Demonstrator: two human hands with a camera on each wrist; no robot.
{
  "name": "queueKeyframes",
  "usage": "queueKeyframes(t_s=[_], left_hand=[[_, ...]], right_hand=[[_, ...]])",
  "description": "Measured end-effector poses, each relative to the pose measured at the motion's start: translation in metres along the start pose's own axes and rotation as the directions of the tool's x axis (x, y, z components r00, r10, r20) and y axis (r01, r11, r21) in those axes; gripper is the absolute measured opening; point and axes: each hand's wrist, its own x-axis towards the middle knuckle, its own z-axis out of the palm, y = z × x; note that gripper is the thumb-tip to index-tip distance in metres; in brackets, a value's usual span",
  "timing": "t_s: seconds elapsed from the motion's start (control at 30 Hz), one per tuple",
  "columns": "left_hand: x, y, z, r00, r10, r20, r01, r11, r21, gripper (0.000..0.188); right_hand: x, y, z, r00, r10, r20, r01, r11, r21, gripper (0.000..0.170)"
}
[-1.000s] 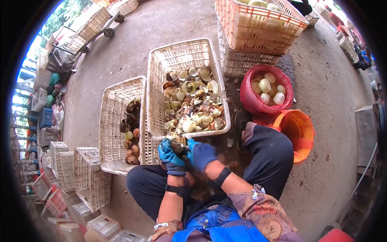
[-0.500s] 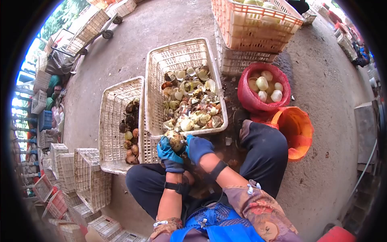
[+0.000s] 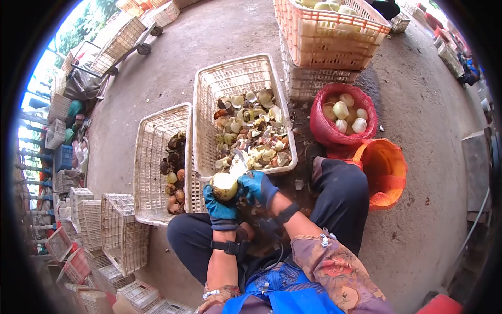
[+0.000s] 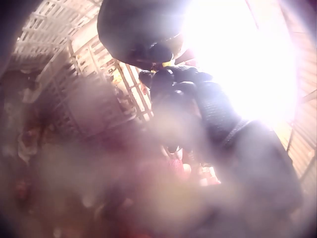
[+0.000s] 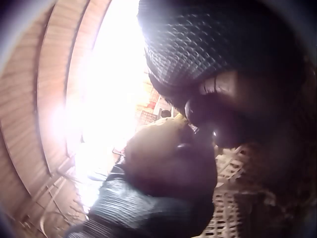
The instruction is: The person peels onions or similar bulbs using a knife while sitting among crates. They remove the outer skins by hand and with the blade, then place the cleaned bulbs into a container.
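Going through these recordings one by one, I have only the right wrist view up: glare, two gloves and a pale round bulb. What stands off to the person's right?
Observer: The head view shows a red mesh-covered bucket there, with pale round bulbs in it.
Operator: And what lies just beyond the left hand and the held bulb?
Observer: A large white crate with a heap of peelings in it.
Operator: Anything to the left of that?
Observer: Yes, a second white crate, holding dark and brownish bulbs along its right side.
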Motion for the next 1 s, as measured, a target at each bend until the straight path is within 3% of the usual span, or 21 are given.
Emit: queueKeyframes(t_s=[0.1,0.2,0.3,0.4,0.43,0.53,0.57,0.67,0.7,0.77,0.8,0.83,0.93,0.97,1.0], left_hand=[[-0.008,0.008,0.007,0.995,0.018,0.099,-0.026,0.996,0.084,0.062],[-0.007,0.010,0.008,0.990,0.033,0.136,-0.055,0.985,0.161,0.061],[0.000,0.009,-0.001,0.967,-0.034,0.253,0.015,0.997,0.074,0.060],[-0.003,0.005,0.001,0.966,-0.040,0.254,0.067,0.993,-0.100,0.061],[-0.008,0.006,0.001,0.941,-0.070,0.330,0.138,0.972,-0.189,0.060],[-0.018,0.007,0.015,0.937,0.013,0.349,-0.051,0.994,0.100,0.058],[-0.024,0.009,0.029,0.906,0.004,0.424,0.002,1.000,-0.014,0.056],[-0.047,0.024,0.064,0.862,0.100,0.498,-0.212,0.962,0.174,0.060],[-0.051,0.028,0.071,0.851,0.088,0.518,-0.195,0.968,0.156,0.068],[-0.047,0.039,0.076,0.843,0.147,0.517,-0.404,0.807,0.431,0.074],[-0.046,0.043,0.081,0.835,0.177,0.521,-0.486,0.681,0.548,0.077],[-0.046,0.045,0.091,0.859,0.145,0.491,-0.440,0.699,0.563,0.090],[-0.043,0.041,0.102,0.745,0.194,0.638,-0.658,0.366,0.658,0.093],[-0.045,0.040,0.104,0.732,0.182,0.656,-0.649,0.479,0.591,0.091],[-0.047,0.036,0.107,0.760,0.228,0.609,-0.599,0.610,0.519,0.089]], right_hand=[[-0.012,-0.013,0.006,0.998,-0.046,0.035,0.033,0.951,0.307,0.028],[-0.012,-0.013,0.003,0.992,-0.128,-0.007,0.127,0.969,0.213,0.026],[0.011,0.001,0.010,0.907,-0.377,-0.186,0.405,0.903,0.143,0.027],[0.015,-0.001,0.006,0.821,-0.438,-0.366,0.418,0.898,-0.138,0.027],[0.018,-0.004,-0.001,0.776,-0.470,-0.421,0.421,0.882,-0.209,0.030],[0.028,-0.003,-0.029,0.775,-0.425,-0.468,0.230,0.879,-0.418,0.036],[0.035,0.008,-0.026,0.622,-0.590,-0.514,0.309,0.788,-0.532,0.044],[0.001,-0.016,-0.026,0.756,-0.497,-0.426,0.271,0.830,-0.488,0.053],[0.001,-0.023,-0.021,0.695,-0.574,-0.434,0.370,0.802,-0.468,0.046],[-0.013,-0.032,-0.026,0.899,-0.342,-0.274,0.342,0.939,-0.049,0.041],[-0.023,-0.041,-0.025,0.960,-0.240,-0.142,0.261,0.953,0.156,0.039],[-0.013,-0.037,-0.024,0.965,-0.256,0.059,0.225,0.921,0.319,0.035],[-0.044,-0.049,-0.011,0.940,-0.302,0.160,0.216,0.888,0.406,0.038],[-0.039,-0.044,-0.008,0.909,-0.384,0.162,0.230,0.787,0.573,0.034],[-0.032,-0.036,-0.003,0.884,-0.463,0.066,0.357,0.758,0.545,0.034]])
